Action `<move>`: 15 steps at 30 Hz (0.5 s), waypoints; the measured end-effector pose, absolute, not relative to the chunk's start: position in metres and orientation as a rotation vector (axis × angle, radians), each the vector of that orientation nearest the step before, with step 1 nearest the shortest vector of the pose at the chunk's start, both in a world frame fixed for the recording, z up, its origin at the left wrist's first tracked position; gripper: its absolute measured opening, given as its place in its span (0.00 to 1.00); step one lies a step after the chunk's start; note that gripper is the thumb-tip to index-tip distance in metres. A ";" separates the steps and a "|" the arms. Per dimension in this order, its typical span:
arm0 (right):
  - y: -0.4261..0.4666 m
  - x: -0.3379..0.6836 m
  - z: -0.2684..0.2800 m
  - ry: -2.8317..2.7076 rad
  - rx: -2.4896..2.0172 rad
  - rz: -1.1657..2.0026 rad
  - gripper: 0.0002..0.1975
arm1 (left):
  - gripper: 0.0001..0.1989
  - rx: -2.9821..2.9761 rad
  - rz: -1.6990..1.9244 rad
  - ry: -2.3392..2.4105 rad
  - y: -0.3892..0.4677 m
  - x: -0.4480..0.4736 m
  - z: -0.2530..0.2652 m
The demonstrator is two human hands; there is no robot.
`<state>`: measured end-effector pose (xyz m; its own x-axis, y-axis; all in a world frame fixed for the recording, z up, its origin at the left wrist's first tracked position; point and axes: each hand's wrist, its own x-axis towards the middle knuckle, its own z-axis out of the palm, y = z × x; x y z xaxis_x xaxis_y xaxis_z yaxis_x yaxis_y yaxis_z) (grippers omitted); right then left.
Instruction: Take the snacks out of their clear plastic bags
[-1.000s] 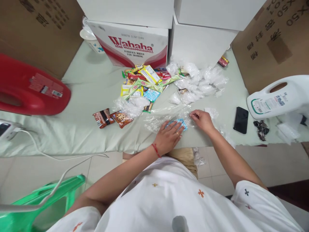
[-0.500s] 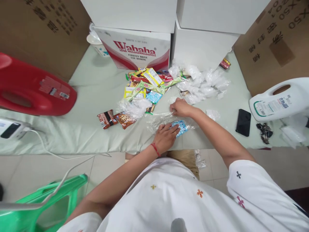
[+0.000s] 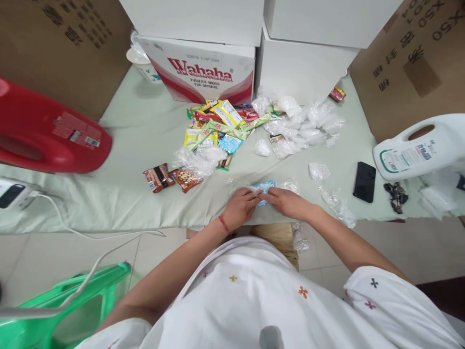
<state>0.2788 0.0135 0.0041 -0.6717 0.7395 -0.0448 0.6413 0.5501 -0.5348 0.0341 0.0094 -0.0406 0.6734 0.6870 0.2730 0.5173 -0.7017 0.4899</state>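
Observation:
A blue snack packet (image 3: 267, 185) lies flat near the table's front edge, with clear plastic film (image 3: 291, 186) around it. From the left, my left hand (image 3: 240, 208) presses curled fingers on the packet and its film. My right hand (image 3: 285, 201) pinches at the packet's near side, its fingertips meeting those of the left. The fingertips partly hide the packet. Farther back is a heap of wrapped snacks (image 3: 227, 128), with crumpled clear plastic bags (image 3: 201, 160) in front of it. Two brown snack packets (image 3: 158, 178) lie to the left.
Small plastic-wrapped bundles (image 3: 305, 121) sit before the white boxes (image 3: 301, 68). A Wahaba-style "Wahaha" carton (image 3: 203, 72) stands behind the snacks. At right are a phone (image 3: 364, 182), keys (image 3: 395, 196) and a white jug (image 3: 417, 148); at left, a red jug (image 3: 72, 135).
My right hand has come down toward me and joined the left at the blue packet. The spread clear plastic is now gathered closer around it. A loose plastic strip now shows at right.

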 end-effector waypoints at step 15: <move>-0.010 0.328 -0.005 -2.203 -1.187 0.647 0.18 | 0.21 2.552 0.386 1.134 0.004 0.078 -0.014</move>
